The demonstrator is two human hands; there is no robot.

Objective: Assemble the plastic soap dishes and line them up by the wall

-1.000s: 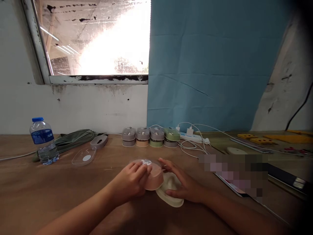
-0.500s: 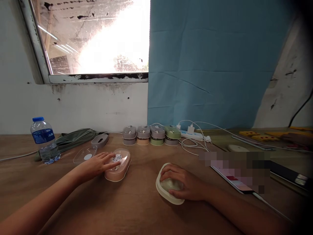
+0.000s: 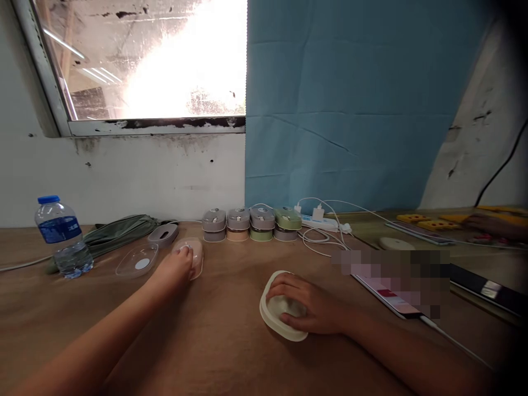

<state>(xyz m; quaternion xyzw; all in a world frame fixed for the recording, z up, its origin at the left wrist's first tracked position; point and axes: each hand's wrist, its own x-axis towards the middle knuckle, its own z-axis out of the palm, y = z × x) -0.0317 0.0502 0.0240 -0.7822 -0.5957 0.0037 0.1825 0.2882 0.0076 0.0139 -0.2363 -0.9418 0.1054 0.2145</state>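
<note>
My left hand (image 3: 175, 268) is closed on the left part of a pink oval plastic box (image 3: 198, 256), its fingers curled over the top and partly covering it. My right hand (image 3: 299, 302) curves over a cream oval plastic piece (image 3: 271, 316) on the table, fingers at its far side and thumb at its near side. The piece has a wide rim and a pale, glossy middle. Left of the pink box lie a clear oval lid (image 3: 127, 263) with a white disc and a grey oval lid (image 3: 163, 235) with a slot.
Several two-tier oval boxes (image 3: 238, 219) stand along the wall. A water bottle (image 3: 61, 234) and a dark green cloth bag (image 3: 119, 234) are at left. A power strip (image 3: 325, 223), cables and a phone (image 3: 383, 291) lie at right. Another person's hand (image 3: 493, 223) shows at far right.
My left hand has moved the pink box back and slightly left, and its fingers have gone from stretched to curled. My right hand stays on the cream piece. The view has shifted slightly.
</note>
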